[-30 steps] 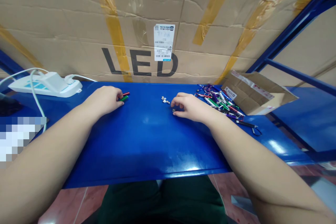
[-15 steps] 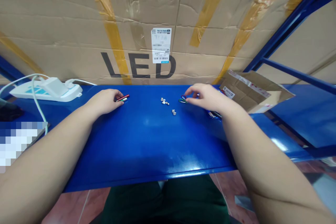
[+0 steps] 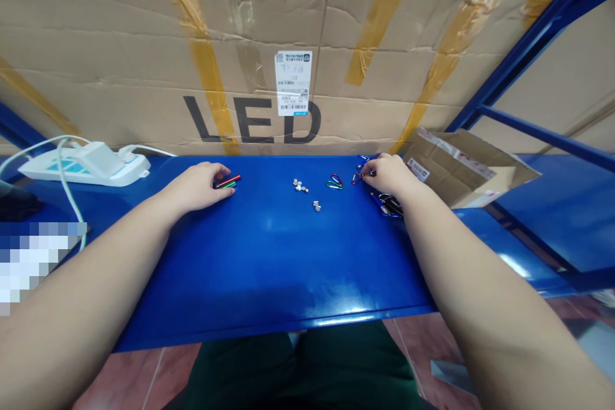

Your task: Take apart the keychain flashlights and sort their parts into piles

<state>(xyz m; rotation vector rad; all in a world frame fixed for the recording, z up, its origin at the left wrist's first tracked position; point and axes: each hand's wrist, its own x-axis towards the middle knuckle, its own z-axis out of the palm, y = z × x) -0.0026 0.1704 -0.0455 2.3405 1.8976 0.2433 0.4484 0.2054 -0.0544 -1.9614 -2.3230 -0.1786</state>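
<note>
At the left of the blue table, my left hand (image 3: 196,186) curls its fingers around a red metal tube (image 3: 231,180) and a green metal tube (image 3: 229,185); the tubes' rear ends are hidden in the hand. Over on the right, my right hand (image 3: 391,174) is closed with its fingertips on a red carabiner (image 3: 355,178). Two more carabiners, a red one (image 3: 336,178) and a green one (image 3: 334,186), lie together left of that hand. Between my hands are several small silver discs (image 3: 298,186) and some small silver cylinders (image 3: 316,206).
Blue and black items (image 3: 388,205) lie beside my right wrist, partly covered. An open cardboard box (image 3: 444,170) stands at the right. On the left are a white power strip (image 3: 86,165) and cables. A large cardboard carton (image 3: 259,25) walls off the back.
My right hand has moved right, away from the red and green carabiners, and now touches another red one. My left hand's fingers have spread slightly around the tubes.
</note>
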